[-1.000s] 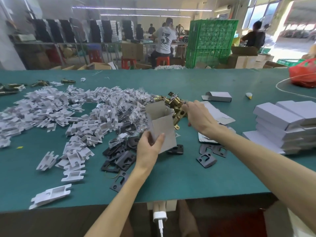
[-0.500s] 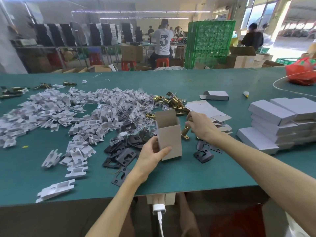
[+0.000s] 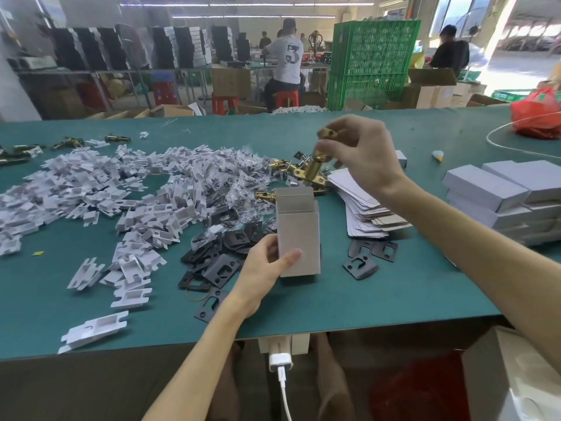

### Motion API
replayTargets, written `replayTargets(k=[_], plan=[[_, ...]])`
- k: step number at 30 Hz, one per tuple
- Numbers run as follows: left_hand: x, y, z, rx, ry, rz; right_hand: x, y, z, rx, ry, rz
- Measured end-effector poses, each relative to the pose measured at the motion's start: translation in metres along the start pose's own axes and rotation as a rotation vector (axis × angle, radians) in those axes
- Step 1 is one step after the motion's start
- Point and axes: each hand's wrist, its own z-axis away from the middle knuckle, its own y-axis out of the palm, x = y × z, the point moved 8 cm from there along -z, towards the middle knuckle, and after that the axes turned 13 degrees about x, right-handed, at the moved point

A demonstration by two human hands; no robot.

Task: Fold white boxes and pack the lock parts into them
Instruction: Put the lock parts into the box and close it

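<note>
Brass latch (image 3: 315,165): held upright in the air over the middle of the green desk (image 3: 379,299), flat plate at its lower end, above and behind the open top of the white box (image 3: 299,235), not touching it.
Right hand (image 3: 364,153): fingers curled, thumb and fingertips pinching the latch's upper end.
White box: folded and upright toward the desk's near edge, top flap raised. I cannot tell whether its base rests on the desk.
Left hand (image 3: 264,268): grips the box's lower part, thumb across the front face.
Flat box blanks (image 3: 367,208): a slanted stack just right of the box.
Closed boxes (image 3: 501,189): stacked at the right edge.
Black plates (image 3: 218,262): scattered on both sides of the box — most on its left.
White plastic inserts (image 3: 91,189): a broad heap across the left half.
Loose brass parts (image 3: 282,168): a small pile behind the box.
</note>
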Motion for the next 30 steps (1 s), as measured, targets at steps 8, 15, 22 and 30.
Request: replayTargets(k=[8,15,22,30], plan=[[0.000,0.000,0.002,0.015,0.018,0.018,0.009,0.043,0.003,0.184,0.008,0.207],[0.000,-0.001,0.001,0.012,0.034,0.025,0.003,0.066,0.012,0.385,0.055,0.284],[0.002,-0.002,0.001,0.010,0.025,0.004,0.005,0.096,0.024,0.584,0.017,0.506],[0.003,-0.002,0.000,0.017,0.006,-0.006,-0.004,0.118,0.038,0.682,0.033,0.807]])
